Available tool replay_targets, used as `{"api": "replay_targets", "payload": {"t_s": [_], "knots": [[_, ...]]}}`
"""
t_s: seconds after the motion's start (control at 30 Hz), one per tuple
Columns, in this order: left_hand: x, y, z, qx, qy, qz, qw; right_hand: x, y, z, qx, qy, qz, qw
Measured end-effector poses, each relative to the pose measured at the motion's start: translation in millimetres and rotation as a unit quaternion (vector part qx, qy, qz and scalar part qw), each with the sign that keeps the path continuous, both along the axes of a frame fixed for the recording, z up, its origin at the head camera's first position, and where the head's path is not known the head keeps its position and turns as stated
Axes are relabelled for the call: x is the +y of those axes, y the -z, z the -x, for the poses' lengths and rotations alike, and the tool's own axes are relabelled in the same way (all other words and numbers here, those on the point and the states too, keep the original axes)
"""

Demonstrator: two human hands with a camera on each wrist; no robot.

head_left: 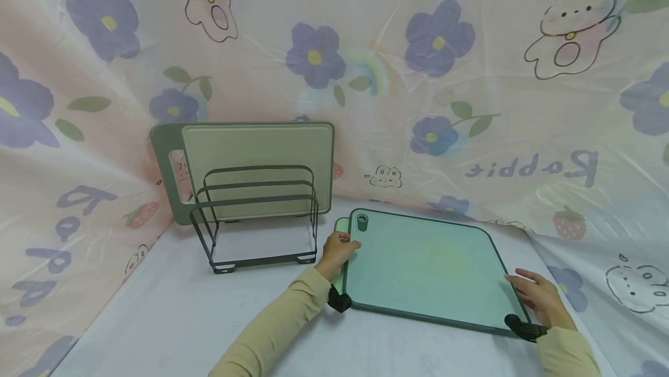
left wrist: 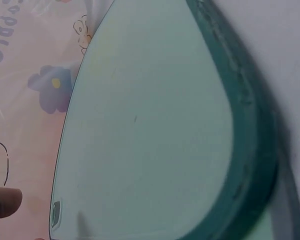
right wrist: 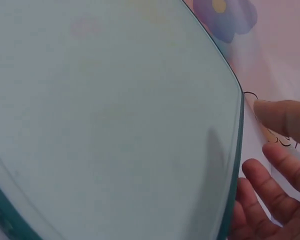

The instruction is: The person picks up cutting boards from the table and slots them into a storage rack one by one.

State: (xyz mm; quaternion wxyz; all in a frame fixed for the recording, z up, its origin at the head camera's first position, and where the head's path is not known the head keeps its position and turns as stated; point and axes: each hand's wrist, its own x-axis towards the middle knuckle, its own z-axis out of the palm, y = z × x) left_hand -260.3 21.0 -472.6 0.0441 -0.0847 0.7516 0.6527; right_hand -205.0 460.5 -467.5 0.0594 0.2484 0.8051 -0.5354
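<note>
A light green cutting board (head_left: 428,266) with a dark green rim lies flat on the white table, a small dark-lined hole in its far left corner. Along its left side shows a strip of a paler green board (head_left: 341,225), mostly hidden beneath it. My left hand (head_left: 336,251) is at that left side, thumb reaching over the rim; in the left wrist view the thumb (left wrist: 7,202) appears apart from the surface. At the right edge is my right hand (head_left: 540,295), its fingers (right wrist: 270,192) spread beside the rim and its thumb raised.
A dark wire rack (head_left: 256,197) stands at the left on the table (head_left: 157,301). Behind its front bars, a grey-green board (head_left: 261,144) with a handle slot stands upright. A printed curtain (head_left: 366,121) encloses the back and sides.
</note>
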Motion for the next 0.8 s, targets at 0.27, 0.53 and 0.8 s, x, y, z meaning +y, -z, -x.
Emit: {"api": "replay_targets", "payload": {"t_s": [0.27,0.53,0.8], "knots": [[0.4,-0.9,2.3,-0.016,-0.002,-0.001,0.9999,3.2,6.1,-2.0,-0.005,-0.003,0.013,0.9999],[0.4,-2.2,2.9,-0.041,-0.003,-0.009,0.9991,5.3,5.5,-6.0,-0.010,0.003,0.056,0.9984],[1.2,-4.5,3.4,-0.056,0.002,-0.044,0.9975,2.0,9.8,-6.3,-0.015,0.000,0.068,0.9976]]}}
